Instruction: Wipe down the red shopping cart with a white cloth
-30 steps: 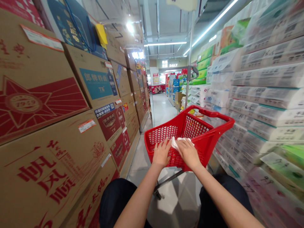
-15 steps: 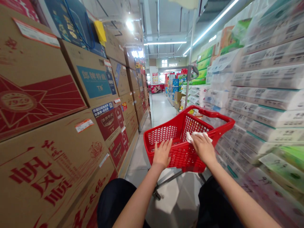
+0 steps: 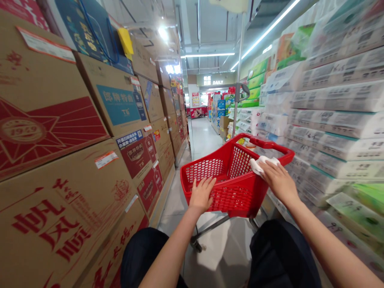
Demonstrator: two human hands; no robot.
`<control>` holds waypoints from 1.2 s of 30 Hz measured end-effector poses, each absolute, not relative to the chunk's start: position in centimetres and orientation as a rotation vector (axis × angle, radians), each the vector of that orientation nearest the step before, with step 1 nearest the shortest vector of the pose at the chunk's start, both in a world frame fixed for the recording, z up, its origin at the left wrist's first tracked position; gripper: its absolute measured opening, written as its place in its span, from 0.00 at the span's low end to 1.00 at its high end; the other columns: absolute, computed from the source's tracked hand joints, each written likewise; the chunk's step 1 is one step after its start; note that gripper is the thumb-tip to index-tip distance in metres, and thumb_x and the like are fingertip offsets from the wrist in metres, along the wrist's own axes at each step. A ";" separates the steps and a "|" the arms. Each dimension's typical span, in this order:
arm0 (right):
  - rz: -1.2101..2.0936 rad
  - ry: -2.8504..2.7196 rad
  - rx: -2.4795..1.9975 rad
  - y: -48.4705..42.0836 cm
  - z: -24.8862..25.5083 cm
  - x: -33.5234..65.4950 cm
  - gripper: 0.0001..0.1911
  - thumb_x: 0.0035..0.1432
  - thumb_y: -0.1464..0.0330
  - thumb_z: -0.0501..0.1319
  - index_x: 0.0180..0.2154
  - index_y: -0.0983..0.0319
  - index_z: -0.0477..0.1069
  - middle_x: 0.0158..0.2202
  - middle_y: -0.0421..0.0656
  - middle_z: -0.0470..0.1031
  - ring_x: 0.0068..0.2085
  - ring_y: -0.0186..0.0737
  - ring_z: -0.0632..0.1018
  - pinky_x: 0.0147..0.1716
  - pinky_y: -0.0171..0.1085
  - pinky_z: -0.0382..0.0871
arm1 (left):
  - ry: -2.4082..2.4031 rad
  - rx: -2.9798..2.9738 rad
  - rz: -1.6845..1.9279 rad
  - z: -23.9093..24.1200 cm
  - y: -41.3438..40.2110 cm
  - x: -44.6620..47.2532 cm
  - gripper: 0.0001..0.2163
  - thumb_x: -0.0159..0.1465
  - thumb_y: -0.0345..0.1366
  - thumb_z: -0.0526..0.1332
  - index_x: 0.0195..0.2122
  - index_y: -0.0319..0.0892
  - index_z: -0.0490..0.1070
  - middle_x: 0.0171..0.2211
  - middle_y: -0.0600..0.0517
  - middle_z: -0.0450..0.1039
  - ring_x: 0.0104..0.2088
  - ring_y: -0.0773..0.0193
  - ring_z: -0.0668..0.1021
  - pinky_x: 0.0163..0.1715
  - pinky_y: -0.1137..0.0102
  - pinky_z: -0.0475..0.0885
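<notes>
A red plastic shopping cart [image 3: 237,196] with a perforated basket stands sideways between my knees. My left hand [image 3: 203,195] lies with its fingers spread against the cart's near side, close to the rim. On the right, my right hand [image 3: 277,176] presses a white cloth [image 3: 257,165] onto the cart's near top edge, close to where the rim rises to the handle [image 3: 270,145]. The cloth is bunched under the fingers, and part of it is hidden by them.
Stacked cardboard cartons [image 3: 69,200] line the left side. Packs of tissue paper [image 3: 336,116] are piled on the right. A metal pole [image 3: 239,72] rises behind the cart. The tiled aisle floor [image 3: 202,132] runs on beyond it.
My right hand has slid the white cloth to the right along the cart's rim, towards the handle end. My left hand has stayed nearly in place on the cart's side.
</notes>
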State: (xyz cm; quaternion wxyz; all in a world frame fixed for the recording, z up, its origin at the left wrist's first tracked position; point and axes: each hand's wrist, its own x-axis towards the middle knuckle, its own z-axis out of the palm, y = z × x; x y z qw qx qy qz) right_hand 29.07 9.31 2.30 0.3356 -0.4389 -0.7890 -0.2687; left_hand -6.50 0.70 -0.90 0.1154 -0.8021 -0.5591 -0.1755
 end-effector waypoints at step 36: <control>-0.554 -2.118 -1.026 9.4 0.4 25.8 0.24 0.70 0.67 0.51 0.65 0.59 0.61 0.63 0.47 0.67 0.66 0.47 0.66 0.65 0.53 0.61 | -1.689 -2.372 -0.489 -1.1 0.9 -5.7 0.39 0.59 0.34 0.62 0.70 0.48 0.47 0.72 0.50 0.47 0.65 0.55 0.64 0.60 0.61 0.66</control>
